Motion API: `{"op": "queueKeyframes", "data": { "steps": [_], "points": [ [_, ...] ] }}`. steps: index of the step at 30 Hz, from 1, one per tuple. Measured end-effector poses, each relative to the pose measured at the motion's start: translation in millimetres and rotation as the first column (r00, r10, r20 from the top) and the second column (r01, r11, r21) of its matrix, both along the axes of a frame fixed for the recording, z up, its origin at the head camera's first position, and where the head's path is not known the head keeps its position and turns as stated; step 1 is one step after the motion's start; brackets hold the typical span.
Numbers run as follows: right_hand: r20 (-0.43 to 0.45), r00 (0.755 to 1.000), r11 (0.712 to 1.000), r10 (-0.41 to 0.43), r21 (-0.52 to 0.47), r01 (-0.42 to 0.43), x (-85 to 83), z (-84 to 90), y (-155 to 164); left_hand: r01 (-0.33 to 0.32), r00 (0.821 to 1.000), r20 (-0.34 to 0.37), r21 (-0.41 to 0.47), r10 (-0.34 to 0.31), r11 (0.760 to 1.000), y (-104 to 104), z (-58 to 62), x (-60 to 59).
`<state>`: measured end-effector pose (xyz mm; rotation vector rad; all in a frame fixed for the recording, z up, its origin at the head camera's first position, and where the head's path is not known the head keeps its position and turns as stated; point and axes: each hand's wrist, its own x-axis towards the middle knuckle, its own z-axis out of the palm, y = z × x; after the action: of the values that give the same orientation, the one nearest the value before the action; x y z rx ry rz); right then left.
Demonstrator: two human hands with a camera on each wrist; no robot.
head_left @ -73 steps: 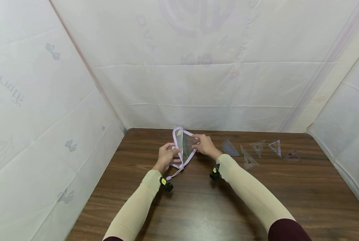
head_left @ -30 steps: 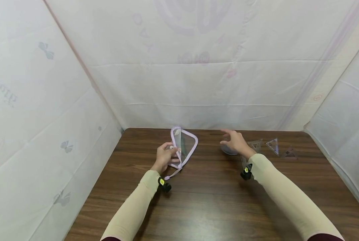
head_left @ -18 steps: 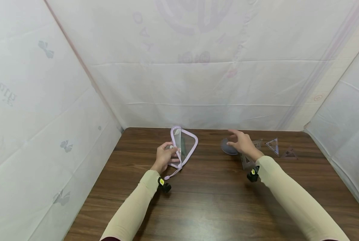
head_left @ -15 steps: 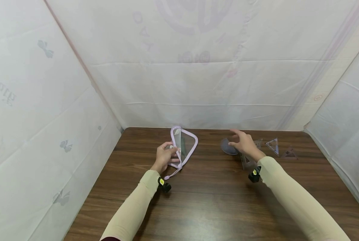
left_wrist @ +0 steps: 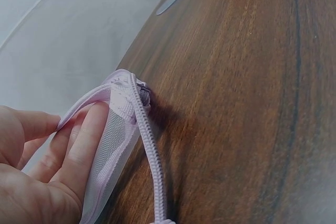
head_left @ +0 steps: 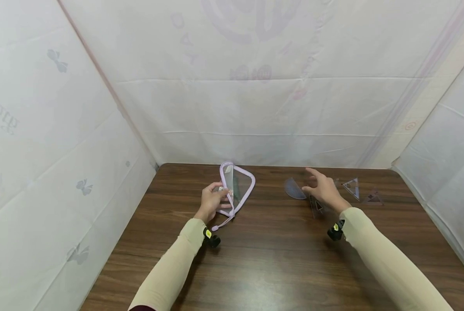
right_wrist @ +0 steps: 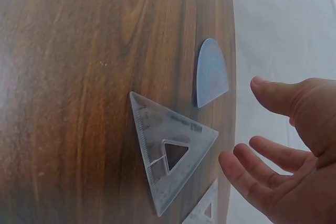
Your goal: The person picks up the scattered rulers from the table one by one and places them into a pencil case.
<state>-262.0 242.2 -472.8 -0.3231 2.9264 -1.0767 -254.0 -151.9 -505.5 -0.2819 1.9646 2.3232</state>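
My left hand [head_left: 212,199] pinches the lilac edge of a mesh zip pouch [head_left: 243,190] between thumb and fingers, its mouth spread apart. A lilac pull cord [left_wrist: 152,150] hangs from the pouch's near corner in the left wrist view. My right hand [head_left: 324,190] hovers over the table with fingers apart, holding nothing. Just left of it lies a clear bluish protractor [head_left: 294,189]. Below the right hand is a clear set square [right_wrist: 170,153], partly hidden by the hand in the head view. A second set square [right_wrist: 205,208] is cut off at the right wrist view's bottom.
Farther right on the brown wooden table [head_left: 263,259] lie a bluish triangle [head_left: 351,188] and a darker transparent triangle [head_left: 373,198]. White sheeting [head_left: 232,112] rises behind the table's back edge and along both sides.
The right hand has let go of the pouch's right edge and moved right, past the protractor to above the set squares. The left hand keeps its grip on the pouch.
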Motion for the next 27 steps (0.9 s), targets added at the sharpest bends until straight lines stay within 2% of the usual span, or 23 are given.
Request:
{"op": "queueKeyframes", "data": {
  "steps": [16, 24, 27],
  "points": [
    [-0.022, 0.999, 0.998, -0.027, 0.060, 0.029, -1.6, -7.3, -17.6, -0.007, 1.000, 0.014, -0.001, 0.007, 1.000, 0.8, -0.5, 0.0],
    [0.054, 0.998, 0.990, -0.043, 0.136, 0.036, -2.5, -13.6, -36.5, 0.005, 1.000, 0.021, -0.010, -0.004, 1.000, 2.7, 0.4, 1.9],
    [0.051, 0.998, 0.984, -0.044, 0.175, 0.034, -2.3, -14.3, -43.0, 0.004, 1.000, 0.017, -0.010, -0.004, 1.000, 2.8, -1.1, 1.8]
  ]
}}
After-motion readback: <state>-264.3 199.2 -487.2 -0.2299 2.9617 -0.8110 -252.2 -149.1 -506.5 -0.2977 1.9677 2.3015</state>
